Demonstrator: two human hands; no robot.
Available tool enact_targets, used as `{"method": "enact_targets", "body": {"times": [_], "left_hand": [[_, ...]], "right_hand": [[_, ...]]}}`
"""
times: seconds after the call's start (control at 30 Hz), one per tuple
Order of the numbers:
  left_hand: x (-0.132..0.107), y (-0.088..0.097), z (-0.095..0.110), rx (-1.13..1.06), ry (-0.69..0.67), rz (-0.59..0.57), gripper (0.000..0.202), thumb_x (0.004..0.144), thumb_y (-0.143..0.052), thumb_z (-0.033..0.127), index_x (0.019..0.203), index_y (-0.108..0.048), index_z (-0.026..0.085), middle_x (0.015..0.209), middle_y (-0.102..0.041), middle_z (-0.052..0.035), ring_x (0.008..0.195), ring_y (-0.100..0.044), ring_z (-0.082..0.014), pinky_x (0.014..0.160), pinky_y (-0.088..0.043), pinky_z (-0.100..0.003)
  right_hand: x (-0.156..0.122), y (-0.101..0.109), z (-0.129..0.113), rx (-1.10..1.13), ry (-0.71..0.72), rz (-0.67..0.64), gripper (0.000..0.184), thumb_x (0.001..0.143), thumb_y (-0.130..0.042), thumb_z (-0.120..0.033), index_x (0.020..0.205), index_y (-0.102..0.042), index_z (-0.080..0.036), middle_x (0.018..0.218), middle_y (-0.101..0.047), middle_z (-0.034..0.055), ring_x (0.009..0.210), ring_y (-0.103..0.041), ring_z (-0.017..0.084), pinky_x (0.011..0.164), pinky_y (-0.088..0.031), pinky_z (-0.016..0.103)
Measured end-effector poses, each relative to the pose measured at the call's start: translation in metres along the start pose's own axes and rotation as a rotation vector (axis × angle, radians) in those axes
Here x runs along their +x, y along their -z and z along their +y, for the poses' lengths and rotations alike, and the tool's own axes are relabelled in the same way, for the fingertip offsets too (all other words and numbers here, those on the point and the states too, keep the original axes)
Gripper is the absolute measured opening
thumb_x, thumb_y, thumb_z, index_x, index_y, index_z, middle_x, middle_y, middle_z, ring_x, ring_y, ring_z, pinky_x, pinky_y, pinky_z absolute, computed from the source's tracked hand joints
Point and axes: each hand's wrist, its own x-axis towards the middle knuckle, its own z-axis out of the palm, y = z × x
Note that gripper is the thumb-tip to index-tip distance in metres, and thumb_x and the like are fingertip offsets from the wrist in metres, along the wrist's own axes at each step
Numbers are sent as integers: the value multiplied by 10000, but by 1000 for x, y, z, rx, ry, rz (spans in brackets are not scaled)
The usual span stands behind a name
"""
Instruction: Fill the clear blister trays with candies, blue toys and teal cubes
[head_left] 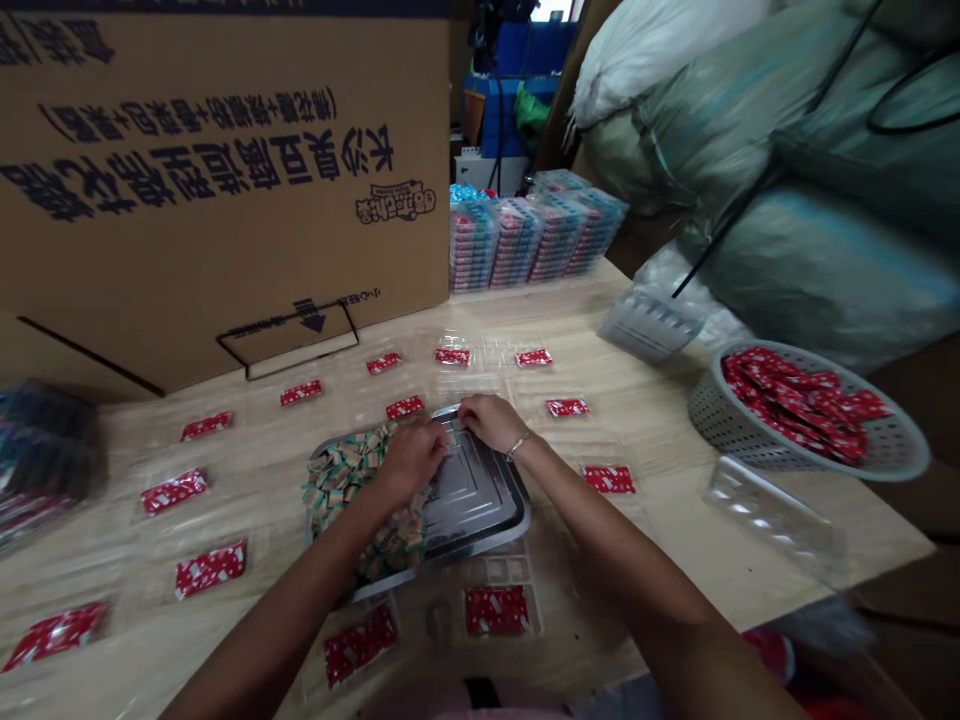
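Observation:
A metal tray lies on the table in front of me, its left half heaped with small green and orange wrapped pieces. My left hand rests on that heap near the tray's far edge, fingers curled closed on something I cannot make out. My right hand, a bracelet at its wrist, is at the tray's far rim right beside the left hand, fingers bent and pinched together. Clear plastic trays, each holding a red packet, lie spread around the metal tray.
A large printed cardboard box stands at the back left. Stacks of filled clear packs sit behind. A grey basket with red packets is at the right, with empty clear trays beside it and big plastic sacks behind.

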Motion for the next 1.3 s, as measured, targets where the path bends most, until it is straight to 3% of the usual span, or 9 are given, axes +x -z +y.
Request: {"method": "enact_targets", "body": {"times": [0.17,0.33,0.53,0.7,0.97,1.03,1.13,1.2,1.3], "left_hand": [[16,-3,1,-42,49,-60,163,755,-521,111,761,-672,171,726,-682,-34,705,-616,-164,637,-440,-246],[28,-15,4,33,65,-74,206,768,-494,118,800,-696,142,838,-699,-115,819,-637,-216,717,-452,-298],[19,-9,12,125,25,-64,226,803,-469,138,824,-694,133,897,-676,-141,924,-604,-257,837,-432,-370],[11,-7,23,129,14,-66,169,789,-521,179,825,-674,117,913,-651,-156,954,-574,-304,818,-438,-421],[4,-18,22,6,-50,-27,201,774,-456,53,842,-622,144,874,-648,-93,891,-584,-217,824,-439,-335],[-2,-18,21,-184,-30,24,165,764,-476,69,826,-604,154,812,-639,-56,795,-589,-184,742,-458,-300],[-16,-16,22,-799,89,77,33,716,-557,149,734,-582,161,676,-605,1,639,-582,-145,625,-465,-262],[-25,-14,24,-1166,231,70,86,659,-633,220,698,-590,157,630,-608,13,592,-594,-141,597,-476,-260],[-36,-13,26,-1396,439,119,209,547,-737,274,682,-636,151,612,-637,16,564,-604,-136,588,-483,-254]], "right_hand": [[2,6,-10,-132,-4,-64,210,810,-476,-78,879,-666,-134,955,-672,135,877,-624,229,704,-417,275],[1,12,-11,-181,-5,-129,187,817,-498,-117,865,-675,-156,938,-686,114,888,-630,220,704,-420,261],[1,12,-6,-174,5,-140,162,837,-520,-183,912,-663,-169,945,-686,99,894,-628,209,702,-418,249],[-1,9,-7,-146,46,-114,174,830,-485,-137,916,-635,-161,981,-649,101,866,-619,196,706,-416,254],[-22,9,2,78,59,-3,124,769,-520,-99,856,-588,-156,817,-632,40,760,-585,152,668,-406,234],[-34,10,6,395,67,1,39,781,-534,-139,805,-563,-149,722,-597,7,666,-551,121,615,-402,217],[-53,12,6,881,143,-91,144,775,-601,-283,767,-549,-149,679,-558,-20,605,-504,92,565,-388,200],[-61,14,2,1032,167,-143,226,750,-643,-352,775,-551,-147,679,-547,-28,595,-487,79,557,-378,193],[-63,14,-4,1153,153,-215,297,719,-682,-405,777,-545,-148,676,-538,-35,579,-482,68,551,-378,188]]}}
